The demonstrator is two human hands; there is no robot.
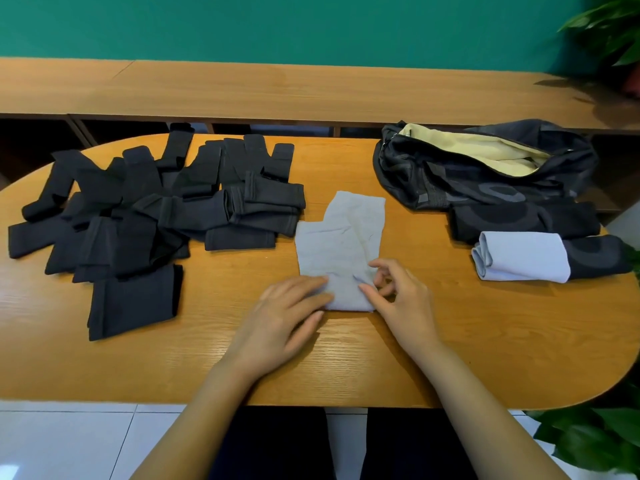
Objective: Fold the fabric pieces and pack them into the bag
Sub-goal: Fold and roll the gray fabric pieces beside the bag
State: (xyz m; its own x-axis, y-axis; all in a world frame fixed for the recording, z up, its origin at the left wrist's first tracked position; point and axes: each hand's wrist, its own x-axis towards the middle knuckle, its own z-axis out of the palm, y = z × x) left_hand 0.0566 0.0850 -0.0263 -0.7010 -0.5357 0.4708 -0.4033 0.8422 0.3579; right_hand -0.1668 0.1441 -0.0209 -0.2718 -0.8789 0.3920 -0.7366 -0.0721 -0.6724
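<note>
The left hand (287, 317) lay flat, its fingers straight and close together, pressing on the near left part of the light grey fabric piece (341, 244). The right hand (401, 299) was half closed: its fingers were curled, and the thumb and the forefinger pinched the near right edge of the same piece, where the cloth was turned over in a fold. This light grey fabric piece lay in the middle of the oval wooden surface (485, 341), its far end spread out and wrinkled, its near end under the two hands. To the left of it was a loose pile of dark grey fabric pieces (156, 209), many of them lying over each other. At the far right stood the dark soft bag (485, 174), open at the top and showing a pale yellow lining. Just in front of the bag a folded light grey piece (523, 256) rested on the surface, touching dark patterned cloth beside it. The bag carried large pale marks, but they could not be read as words.
</note>
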